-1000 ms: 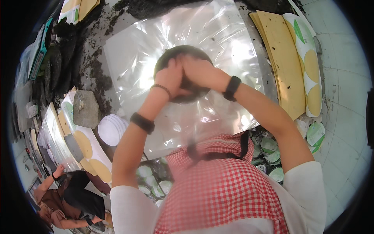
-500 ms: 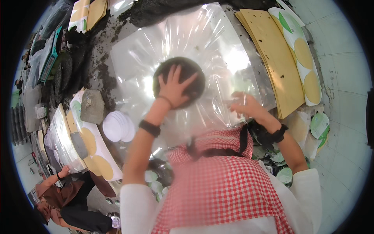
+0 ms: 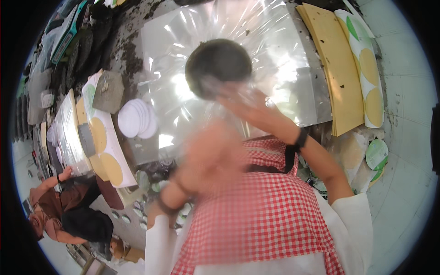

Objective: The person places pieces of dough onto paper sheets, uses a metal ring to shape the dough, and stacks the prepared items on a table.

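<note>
Working bare-handed over clear film; clock is centred on the view. Nearest, 6 o'clock: red-and-white checked cloth apron point(image 3: 270, 206), white sleeves either side. Left hand point(image 3: 213, 149), close to centre toward 6, sits in front of the apron, heavily blurred. Can't tell if its fingers are clenched or loose; nothing identifiable in them.

Right hand point(image 3: 247, 100) reaches in from 4, black band point(image 3: 300, 137) on wrist. It is at the near rim of the dark, round, smooth-looking disc point(image 3: 220, 59). Fingers point toward 10, look extended but smeared; can't tell if they grasp anything or actually touch the disc.

Disc is at 12, inside the outline of the clear glossy plastic film sheets point(image 3: 275, 43). Bright creases fan out from it. Can't tell if film runs over or under it.

Around the film: white round flat pieces point(image 3: 136, 119), overlapping, between 9 and 10; rough grey squarish block point(image 3: 109, 91) just beyond, near 10; flat tan paper sheets point(image 3: 339, 73) at 2, white sheet with tan circles point(image 3: 369, 68) along their outer edge.

Farther: co-worker in brown top point(image 3: 50, 204) between 8 and 9, one hand at a shiny clear stack; pale tiled floor point(image 3: 405, 114) at 3.
</note>
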The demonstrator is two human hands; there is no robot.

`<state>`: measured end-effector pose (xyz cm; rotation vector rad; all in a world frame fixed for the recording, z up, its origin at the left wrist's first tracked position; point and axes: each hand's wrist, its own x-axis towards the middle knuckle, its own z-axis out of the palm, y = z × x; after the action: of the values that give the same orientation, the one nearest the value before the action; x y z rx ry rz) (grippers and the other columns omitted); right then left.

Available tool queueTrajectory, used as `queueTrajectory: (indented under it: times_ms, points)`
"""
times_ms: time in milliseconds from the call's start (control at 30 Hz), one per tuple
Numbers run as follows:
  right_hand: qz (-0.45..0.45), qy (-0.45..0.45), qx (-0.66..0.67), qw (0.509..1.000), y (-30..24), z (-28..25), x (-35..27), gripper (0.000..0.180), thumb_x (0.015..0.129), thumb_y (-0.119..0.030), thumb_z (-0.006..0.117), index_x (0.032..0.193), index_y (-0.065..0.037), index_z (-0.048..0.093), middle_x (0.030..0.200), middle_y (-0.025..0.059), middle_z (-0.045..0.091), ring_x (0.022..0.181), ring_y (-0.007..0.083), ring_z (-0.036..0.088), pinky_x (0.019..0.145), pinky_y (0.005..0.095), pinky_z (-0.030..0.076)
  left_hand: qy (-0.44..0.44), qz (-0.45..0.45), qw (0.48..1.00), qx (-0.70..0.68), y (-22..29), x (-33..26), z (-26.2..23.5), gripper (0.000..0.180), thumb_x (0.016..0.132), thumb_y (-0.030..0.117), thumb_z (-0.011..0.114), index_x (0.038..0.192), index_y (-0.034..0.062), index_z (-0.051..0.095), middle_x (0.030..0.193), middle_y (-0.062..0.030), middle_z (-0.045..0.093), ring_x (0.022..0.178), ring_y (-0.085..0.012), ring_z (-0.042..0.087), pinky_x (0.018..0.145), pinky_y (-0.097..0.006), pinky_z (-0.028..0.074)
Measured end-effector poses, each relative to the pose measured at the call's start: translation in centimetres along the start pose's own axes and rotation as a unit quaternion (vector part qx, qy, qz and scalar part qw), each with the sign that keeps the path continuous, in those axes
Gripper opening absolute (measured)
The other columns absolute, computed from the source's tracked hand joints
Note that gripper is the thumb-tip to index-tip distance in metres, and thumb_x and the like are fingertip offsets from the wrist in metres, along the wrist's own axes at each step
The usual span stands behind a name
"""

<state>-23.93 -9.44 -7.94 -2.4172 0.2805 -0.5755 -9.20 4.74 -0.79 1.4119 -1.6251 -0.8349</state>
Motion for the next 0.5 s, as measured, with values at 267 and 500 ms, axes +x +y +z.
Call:
queueTrajectory:
  times_ms: [267,500]
  points:
    - [-0.048,-0.046,-0.191,0.979,2.5,5.4,3.0,0.014,0.070,-0.007,0.057,0.083,-0.009,0.060,0.086,0.0049,0.057,0.085,0.0201,0.057,0.075,0.0327,0.042,-0.187,-0.162,0.944,0.219,-16.0,-8.0,1.2,0.055,0.086,0.023,0.064,0.135,0.0048,0.049,0.137,-0.0156,0.053,0.126,-0.0224,0.051,0.100,-0.032,0.044]
    - [-0.029,0.032,-0.054,0.998,3.8,3.2,2.2,0.008,0.076,-0.009,0.066,0.083,-0.008,0.062,0.085,0.0071,0.060,0.083,0.0240,0.056,0.073,0.0378,0.045,0.274,-0.056,0.948,0.149,-12.8,6.3,2.1,0.043,0.077,0.018,0.066,0.118,0.0062,0.058,0.107,-0.0134,0.062,0.099,-0.0288,0.059,0.086,-0.040,0.047]
